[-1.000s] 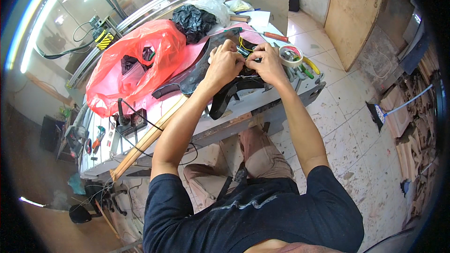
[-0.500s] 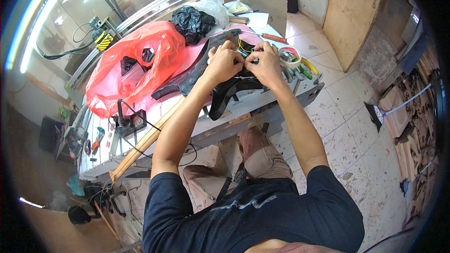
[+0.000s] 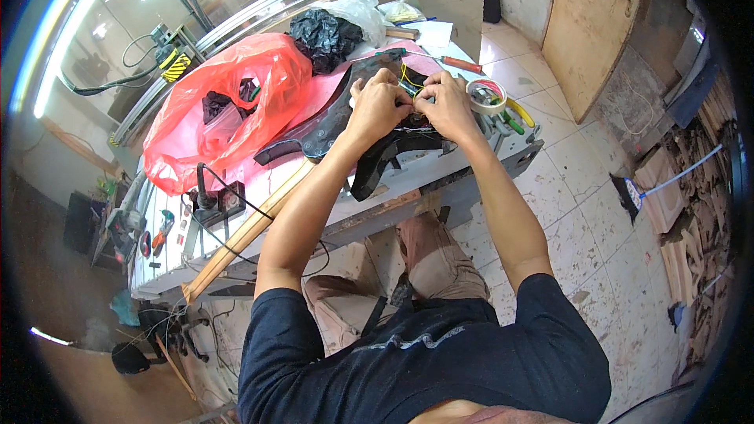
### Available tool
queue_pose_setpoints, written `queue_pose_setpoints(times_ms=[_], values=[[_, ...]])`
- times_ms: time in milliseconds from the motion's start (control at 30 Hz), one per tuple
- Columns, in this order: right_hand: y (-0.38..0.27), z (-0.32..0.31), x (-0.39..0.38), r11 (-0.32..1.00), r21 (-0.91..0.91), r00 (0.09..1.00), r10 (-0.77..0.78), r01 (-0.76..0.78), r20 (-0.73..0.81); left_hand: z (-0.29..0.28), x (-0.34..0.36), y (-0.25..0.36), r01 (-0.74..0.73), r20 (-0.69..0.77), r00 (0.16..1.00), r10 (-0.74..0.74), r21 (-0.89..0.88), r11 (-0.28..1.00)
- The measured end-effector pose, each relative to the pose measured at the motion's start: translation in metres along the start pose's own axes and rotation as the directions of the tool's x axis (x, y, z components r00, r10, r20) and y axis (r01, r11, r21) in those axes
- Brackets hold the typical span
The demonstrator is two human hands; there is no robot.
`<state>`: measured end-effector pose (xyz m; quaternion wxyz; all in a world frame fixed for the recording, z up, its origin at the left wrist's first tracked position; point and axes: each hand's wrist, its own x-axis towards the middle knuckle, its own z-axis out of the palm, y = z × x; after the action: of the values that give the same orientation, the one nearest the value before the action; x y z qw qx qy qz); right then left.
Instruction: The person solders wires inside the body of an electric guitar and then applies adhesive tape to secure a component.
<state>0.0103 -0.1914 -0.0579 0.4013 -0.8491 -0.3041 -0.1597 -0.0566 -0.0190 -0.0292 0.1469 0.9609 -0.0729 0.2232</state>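
Note:
A black, horned electric guitar body (image 3: 336,119) lies on a pink sheet on the worktable, its pale wooden neck (image 3: 243,237) running toward the near left. Over the body's right part, my left hand (image 3: 379,106) and my right hand (image 3: 446,107) meet with fingertips almost touching. Both are closed in a pinch on thin wires, whose ends my fingers hide. A yellow wire (image 3: 404,72) loops up just beyond the fingertips. Right beside my right hand are a tape roll (image 3: 487,96) and several hand tools, among them green-handled pliers (image 3: 512,123).
A red plastic bag (image 3: 177,137) and a black one (image 3: 326,38) lie on the table's left and far side. An orange-handled screwdriver (image 3: 461,64) rests at the far right. A black plug and cable (image 3: 206,196) sit near the neck. A broom (image 3: 628,192) is on the floor.
My hands stay over the guitar body. Their fingertips have shifted slightly, and more of the yellow wire shows between them.

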Motion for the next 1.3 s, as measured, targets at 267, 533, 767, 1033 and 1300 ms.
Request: queue_pose_setpoints(times_ms=[267, 533, 767, 1033, 1300], values=[[0.01, -0.004, 0.008, 0.994, 0.113, 0.998, 0.001, -0.008, 0.056, 0.002, -0.004, 0.006, -0.028, -0.022, 0.999, 0.028, 0.012, 1.0], [0.004, -0.011, -0.007, 0.993, 0.047, 0.994, -0.105, 0.105, 0.009, 0.004, -0.007, 0.004, -0.046, -0.06, 0.997, 0.047, 0.018, 0.999], [0.006, -0.008, -0.006, 0.998, 0.032, 0.999, -0.049, 0.049, 0.005, -0.001, -0.002, 0.005, -0.101, -0.018, 0.995, 0.102, 0.064, 0.993], [0.009, -0.005, -0.007, 0.995, 0.051, 0.996, -0.084, 0.084, -0.016, -0.01, 0.001, 0.007, -0.172, 0.025, 0.985, 0.171, 0.127, 0.977], [0.013, -0.003, -0.008, 0.994, 0.068, 0.996, -0.087, 0.088, -0.026, -0.002, 0.001, 0.009, -0.067, 0.053, 0.997, 0.062, 0.093, 0.993]])
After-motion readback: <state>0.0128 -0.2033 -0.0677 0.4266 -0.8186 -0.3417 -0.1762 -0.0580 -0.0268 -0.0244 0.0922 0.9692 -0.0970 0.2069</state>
